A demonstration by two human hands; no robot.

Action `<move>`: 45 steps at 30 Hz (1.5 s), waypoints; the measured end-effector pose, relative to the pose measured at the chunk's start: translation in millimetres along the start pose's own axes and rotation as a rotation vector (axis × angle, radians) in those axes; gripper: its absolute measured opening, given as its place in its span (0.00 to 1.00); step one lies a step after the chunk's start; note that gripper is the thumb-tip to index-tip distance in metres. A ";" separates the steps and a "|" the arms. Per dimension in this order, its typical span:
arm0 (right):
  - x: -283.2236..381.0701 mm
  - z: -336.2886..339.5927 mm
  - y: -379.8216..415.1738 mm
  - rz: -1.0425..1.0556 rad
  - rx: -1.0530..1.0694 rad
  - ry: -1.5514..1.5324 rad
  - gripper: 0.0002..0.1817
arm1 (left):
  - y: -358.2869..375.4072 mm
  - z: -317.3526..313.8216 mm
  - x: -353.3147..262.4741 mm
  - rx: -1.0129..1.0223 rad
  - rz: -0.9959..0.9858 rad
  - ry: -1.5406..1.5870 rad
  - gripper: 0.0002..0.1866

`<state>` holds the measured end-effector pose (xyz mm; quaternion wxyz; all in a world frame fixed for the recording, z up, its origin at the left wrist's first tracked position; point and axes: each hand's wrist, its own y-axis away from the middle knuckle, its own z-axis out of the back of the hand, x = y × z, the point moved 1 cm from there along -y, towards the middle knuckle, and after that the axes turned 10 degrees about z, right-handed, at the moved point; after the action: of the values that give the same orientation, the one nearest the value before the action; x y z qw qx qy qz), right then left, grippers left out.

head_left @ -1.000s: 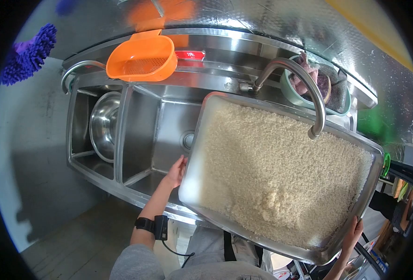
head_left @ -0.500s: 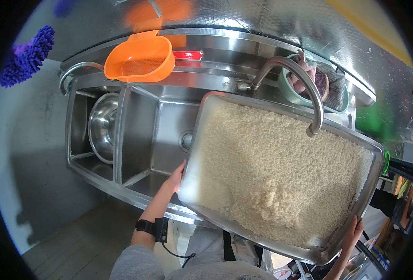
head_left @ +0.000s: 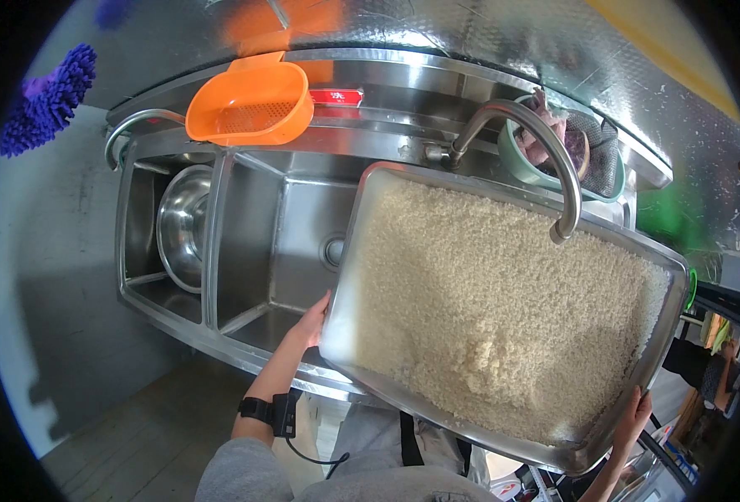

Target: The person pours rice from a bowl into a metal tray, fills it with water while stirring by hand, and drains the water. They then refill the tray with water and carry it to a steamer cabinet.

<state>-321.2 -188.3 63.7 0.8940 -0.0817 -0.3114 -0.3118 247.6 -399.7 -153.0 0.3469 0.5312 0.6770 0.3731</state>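
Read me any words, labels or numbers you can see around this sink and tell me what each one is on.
Red label on the steel ledge behind the sink, right of the orange strainer: white characters, too small and blurred to read.
Tray of rice, faucet, metal bowl, green bowl, wristband: no text visible.

We grip a steel tray [head_left: 347, 276] of rice [head_left: 487, 309] over the sink [head_left: 244, 243], left hand [head_left: 313, 318] and right hand [head_left: 632, 418] at opposite ends. Faucet [head_left: 546, 159] arcs above the rice; orange strainer [head_left: 249, 105] sits behind.
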 end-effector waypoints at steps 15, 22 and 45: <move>1.6 2.3 0.9 -0.015 0.006 -0.040 0.12 | -4.3 -8.2 5.0 -0.059 -0.023 -0.107 0.30; -0.1 4.8 0.9 -0.032 0.027 0.034 0.12 | -7.5 -1.1 6.5 -0.055 -0.022 -0.098 0.28; 2.8 7.8 4.0 -0.030 0.024 0.046 0.13 | 2.0 -8.8 7.0 -0.140 -0.033 -0.106 0.28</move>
<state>-321.0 -183.9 71.8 0.8971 -0.0590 -0.2955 -0.3231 239.6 -393.8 -147.5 0.4247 0.5132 0.6387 0.3852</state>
